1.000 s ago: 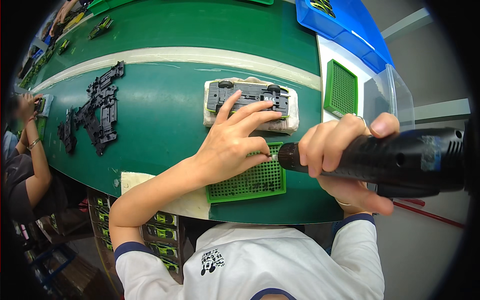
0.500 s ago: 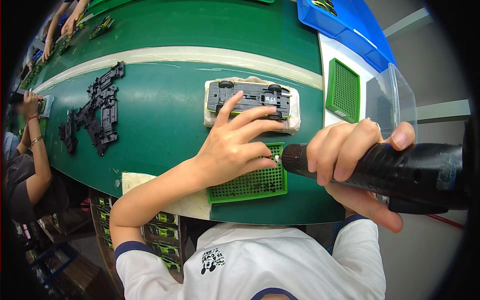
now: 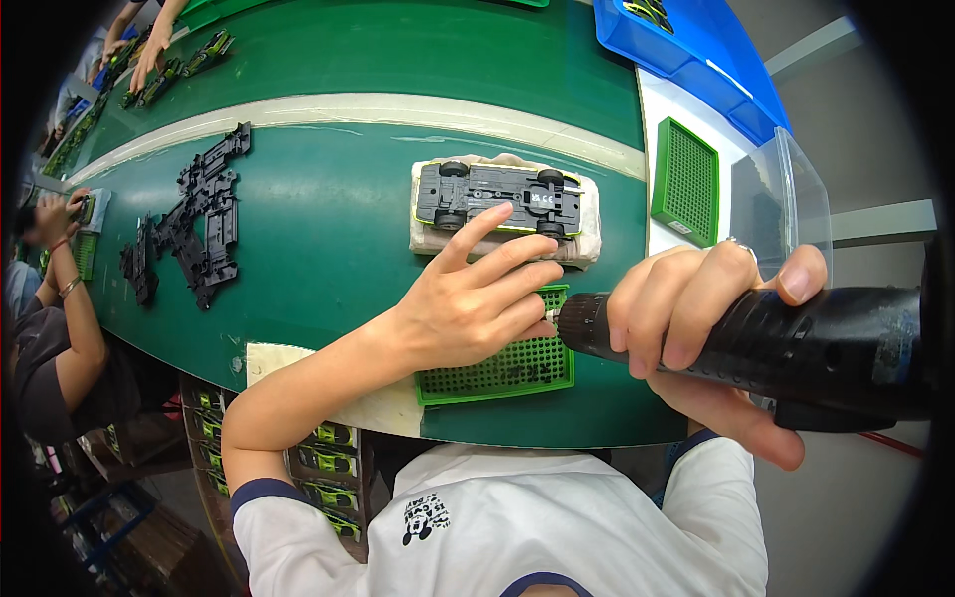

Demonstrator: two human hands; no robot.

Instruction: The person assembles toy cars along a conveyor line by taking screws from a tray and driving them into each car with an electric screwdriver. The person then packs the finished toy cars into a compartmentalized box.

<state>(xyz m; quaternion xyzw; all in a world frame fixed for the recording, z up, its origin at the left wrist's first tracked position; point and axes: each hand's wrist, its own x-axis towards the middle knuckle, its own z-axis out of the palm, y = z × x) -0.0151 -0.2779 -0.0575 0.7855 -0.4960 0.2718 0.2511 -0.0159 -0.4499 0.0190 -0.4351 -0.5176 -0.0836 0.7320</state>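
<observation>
My right hand [image 3: 696,308] grips a black electric screwdriver [image 3: 826,338] lying almost level, its nose pointing left. At that nose, the thumb and forefinger of my left hand [image 3: 477,303] pinch together; what sits between them is too small to make out. The other left fingers stretch toward a toy car [image 3: 502,199], which lies wheels up on a pale, cloth-like cradle [image 3: 423,239]. Its grey underside and black wheels show, and one fingertip is at its near edge. Under my left hand is a green perforated tray [image 3: 497,383] with small dark pieces in its holes.
Black plastic chassis parts [image 3: 204,219] lie piled at the left. On the right are another green perforated tray [image 3: 684,179], a blue bin [image 3: 686,60] and a clear plastic box [image 3: 801,199]. Co-workers' hands [image 3: 55,217] handle things at the far left and upper left.
My left thumb and forefinger have come closer to the screwdriver's nose, and the outstretched fingers have shifted right over the car. The screwdriver has barely moved. Co-workers' hands at the left have moved.
</observation>
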